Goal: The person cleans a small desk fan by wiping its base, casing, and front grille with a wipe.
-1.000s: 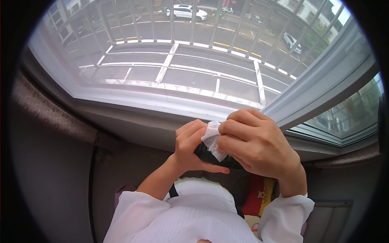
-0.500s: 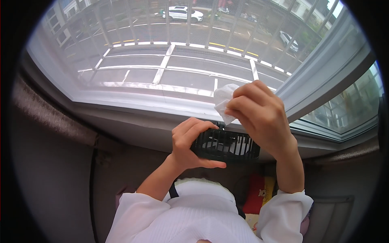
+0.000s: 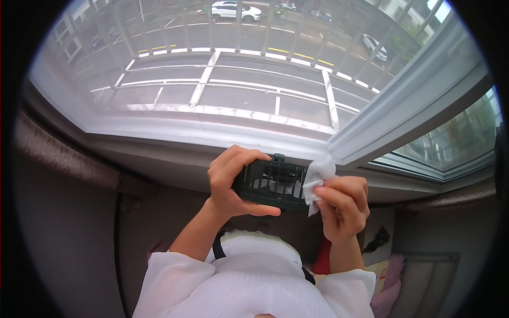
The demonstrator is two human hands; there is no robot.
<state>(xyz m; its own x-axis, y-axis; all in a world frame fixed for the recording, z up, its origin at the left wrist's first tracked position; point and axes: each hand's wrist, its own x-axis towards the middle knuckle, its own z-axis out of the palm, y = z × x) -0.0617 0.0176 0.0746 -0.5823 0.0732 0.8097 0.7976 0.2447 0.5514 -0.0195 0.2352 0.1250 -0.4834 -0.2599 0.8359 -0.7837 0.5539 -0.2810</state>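
The left hand (image 3: 225, 183) clasps a dark slatted case (image 3: 271, 184) between thumb and fingers, near the windowsill's (image 3: 175, 159) edge. The right hand's (image 3: 347, 209) fingers pinch a white tissue (image 3: 318, 174) at the case's right end. Wiping seems in hand; the next stroke calls for a steady hold.

1 left hand (image 3: 225, 184), 1 right hand (image 3: 347, 205), 1 dark slotted housing (image 3: 265, 197), 1 white wipe (image 3: 319, 175), 2 white sleeves (image 3: 175, 278), 2 white cars (image 3: 228, 11), 1 red item (image 3: 322, 258). Vertical bars (image 3: 239, 37): several, too blurred for exact count.
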